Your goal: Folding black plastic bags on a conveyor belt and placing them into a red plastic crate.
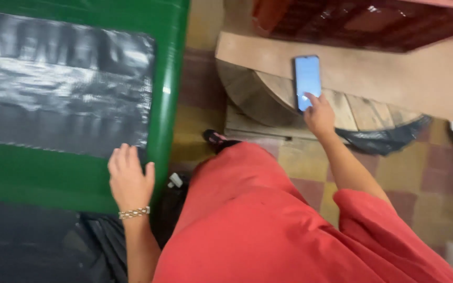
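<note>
**One hand on the green sheet, the other on a phone**

Nearest, a red garment [268,225] fills the lower frame, with a sandalled foot [217,139] showing past its hem on the checked floor [425,178]. The left hand [128,178], a chain bracelet [134,212] at its wrist, lies flat on the green sheet [53,173]: fingers spread on top, thumb hooked over the right edge, a loose grip that closes on nothing. A grey, blurred panel [58,89] covers much of the sheet beyond it.

Farther off, the right hand [319,116] reaches forward to a phone [308,78] with a lit pale-blue screen. Its fingertips touch the lower end; whether the grip has closed on the phone cannot be told. The phone lies across a board [394,73] and a round wooden piece [268,99]. Beyond stands a dark red crate [363,21].
</note>
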